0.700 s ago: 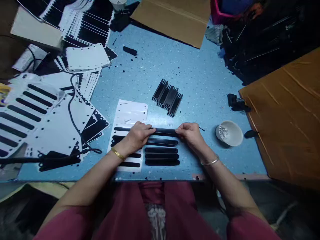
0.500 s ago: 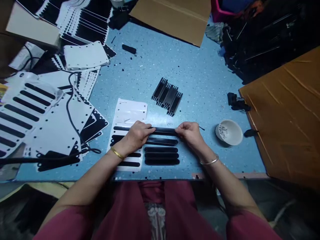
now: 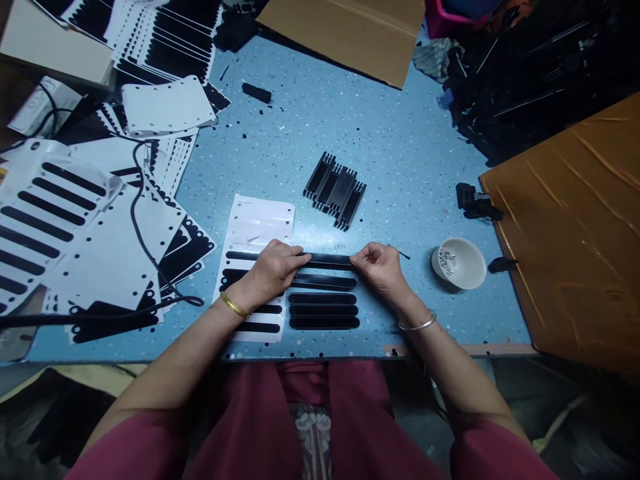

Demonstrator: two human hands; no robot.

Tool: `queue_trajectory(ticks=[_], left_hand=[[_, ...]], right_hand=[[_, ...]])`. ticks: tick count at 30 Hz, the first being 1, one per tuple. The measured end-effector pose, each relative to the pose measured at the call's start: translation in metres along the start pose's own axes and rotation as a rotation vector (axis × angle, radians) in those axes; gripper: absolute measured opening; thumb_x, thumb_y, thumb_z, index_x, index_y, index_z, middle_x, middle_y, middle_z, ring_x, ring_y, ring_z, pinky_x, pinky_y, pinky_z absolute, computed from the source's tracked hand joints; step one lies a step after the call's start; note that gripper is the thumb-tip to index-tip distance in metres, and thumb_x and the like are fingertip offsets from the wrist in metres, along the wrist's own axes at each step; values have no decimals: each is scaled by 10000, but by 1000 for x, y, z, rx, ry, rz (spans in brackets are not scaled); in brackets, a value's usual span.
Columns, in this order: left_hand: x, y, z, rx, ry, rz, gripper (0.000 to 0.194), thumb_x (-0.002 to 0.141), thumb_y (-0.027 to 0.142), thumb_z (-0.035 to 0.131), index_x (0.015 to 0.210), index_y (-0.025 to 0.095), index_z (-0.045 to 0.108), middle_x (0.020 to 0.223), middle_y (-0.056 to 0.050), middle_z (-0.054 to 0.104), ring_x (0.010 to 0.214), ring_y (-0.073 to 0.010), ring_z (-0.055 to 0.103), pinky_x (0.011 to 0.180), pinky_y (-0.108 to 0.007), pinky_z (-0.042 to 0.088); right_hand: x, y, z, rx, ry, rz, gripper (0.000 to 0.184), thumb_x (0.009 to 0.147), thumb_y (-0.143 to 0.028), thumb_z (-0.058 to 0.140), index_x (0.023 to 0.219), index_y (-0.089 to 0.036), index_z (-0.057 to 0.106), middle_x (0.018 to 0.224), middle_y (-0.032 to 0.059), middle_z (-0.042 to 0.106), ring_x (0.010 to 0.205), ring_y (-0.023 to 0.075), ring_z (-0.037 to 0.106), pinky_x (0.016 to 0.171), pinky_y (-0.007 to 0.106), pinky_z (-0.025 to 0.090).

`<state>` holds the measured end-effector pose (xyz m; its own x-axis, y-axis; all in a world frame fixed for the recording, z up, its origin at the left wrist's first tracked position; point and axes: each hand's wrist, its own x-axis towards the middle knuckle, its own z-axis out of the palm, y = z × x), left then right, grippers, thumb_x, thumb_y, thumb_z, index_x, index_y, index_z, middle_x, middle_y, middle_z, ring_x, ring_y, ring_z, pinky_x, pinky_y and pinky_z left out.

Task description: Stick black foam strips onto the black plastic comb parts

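From my remote post I recorded a black strip (image 3: 331,261) just below the centre of the frame, lying nearly level between both hands. The left hand (image 3: 273,270) was closed on its left part, over a white sheet (image 3: 264,217); the right hand (image 3: 379,268) pinched its right end. Four other black strips (image 3: 324,311) lay below (the uppermost slightly tilted). A white bowl (image 3: 471,265) holding small silvery pieces (image 3: 447,262) stood at the right of the frame.

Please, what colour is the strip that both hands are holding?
The strip is black; the head view shows it best.
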<state>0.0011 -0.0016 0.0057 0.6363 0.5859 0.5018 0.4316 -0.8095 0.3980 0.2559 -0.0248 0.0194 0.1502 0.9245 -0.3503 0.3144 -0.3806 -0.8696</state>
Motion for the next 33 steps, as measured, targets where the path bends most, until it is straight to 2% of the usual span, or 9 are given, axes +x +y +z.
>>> queue_trajectory(ticks=[4,8,12,15,21,25,29,31,33], left_hand=[[-2,-2,1,11,-22,-15,248,871,98,482,1052,132,649,989,-59,653,847,-164,618,744,-332,438],[2,4,-5,25,-53,-59,230,861,149,508,1027,150,667,1027,-73,655,849,-181,630,736,-346,442],[13,29,-5,155,-50,-77,312,867,205,495,1128,101,632,1231,-143,576,1149,-301,533,906,-455,412],[18,48,5,195,-172,-44,462,922,321,468,1255,7,533,1329,-203,485,1314,-358,362,1033,-488,329],[7,44,7,77,-284,-77,363,964,293,404,1242,104,544,1275,-119,552,1255,-267,469,959,-414,425],[-20,35,-11,-129,-61,-232,339,936,257,442,1198,90,580,1208,-123,602,1183,-241,547,952,-385,468],[-59,67,-30,-193,327,-572,360,931,305,512,1208,86,584,1164,-140,622,1032,-188,631,861,-301,519],[-71,95,-31,-67,406,-525,443,901,276,563,1293,77,511,1220,-170,586,1113,-223,592,916,-342,499],[-73,117,-24,98,315,-349,642,860,336,619,1388,51,391,1348,-224,469,1317,-317,403,1033,-452,403]], right_hand=[[-3,6,-10,137,8,38,447,648,-508,649,801,-109,517,640,56,572,485,144,525,431,255,401],[-5,10,-13,66,39,-86,576,765,-616,550,992,-87,554,684,59,590,504,148,542,449,258,404],[0,17,4,-297,26,-270,546,793,-625,505,783,-100,657,576,62,550,500,125,478,510,257,350],[4,26,16,-442,69,-419,503,832,-560,472,664,-118,643,618,89,581,572,138,503,575,271,340],[5,33,15,-584,48,-529,446,876,-412,364,607,-122,569,650,110,587,587,136,495,604,278,328],[-6,36,2,-599,-11,-529,443,861,-438,397,650,-118,619,664,98,589,616,140,506,622,274,346],[-17,31,-12,-595,221,-671,519,883,-515,450,983,-65,689,778,115,619,703,179,544,694,306,407],[-22,24,-9,-604,278,-777,514,916,-490,427,1028,-50,668,896,144,637,818,206,568,776,327,431],[-26,18,4,-640,259,-856,490,940,-461,411,1074,-55,651,1042,158,632,972,224,563,884,338,417]])
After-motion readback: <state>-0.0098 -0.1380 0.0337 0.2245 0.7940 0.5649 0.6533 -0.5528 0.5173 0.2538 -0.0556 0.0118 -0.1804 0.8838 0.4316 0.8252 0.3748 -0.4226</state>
